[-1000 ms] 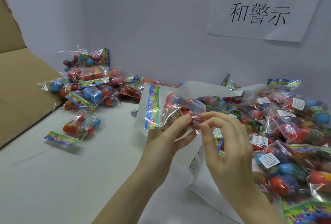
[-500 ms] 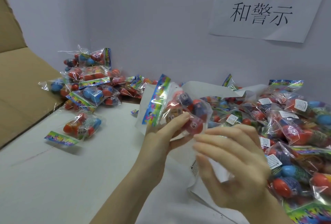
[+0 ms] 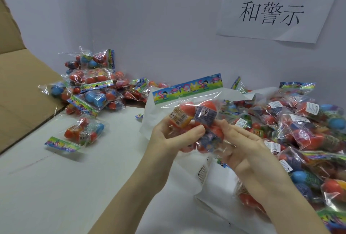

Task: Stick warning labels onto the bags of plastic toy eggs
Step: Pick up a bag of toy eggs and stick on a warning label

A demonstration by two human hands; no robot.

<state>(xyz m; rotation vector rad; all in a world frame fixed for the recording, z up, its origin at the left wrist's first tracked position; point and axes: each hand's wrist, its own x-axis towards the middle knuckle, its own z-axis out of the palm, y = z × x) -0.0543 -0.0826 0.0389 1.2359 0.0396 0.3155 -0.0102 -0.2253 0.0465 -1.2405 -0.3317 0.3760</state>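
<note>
While both our hands, left (image 3: pixel 168 136) and right (image 3: pixel 241 147), grip one bag (image 3: pixel 194 117) mid-air above the table (image 3: pixel 56 187), we judge labelling underway; next needs a sticker from the sheet (image 3: pixel 203 174).

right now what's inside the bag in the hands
Through the clear held bag show red toy eggs with printed wraps, one marked +9. Both the left hand and the right hand cover its lower part, so the egg count cannot be told.
</note>
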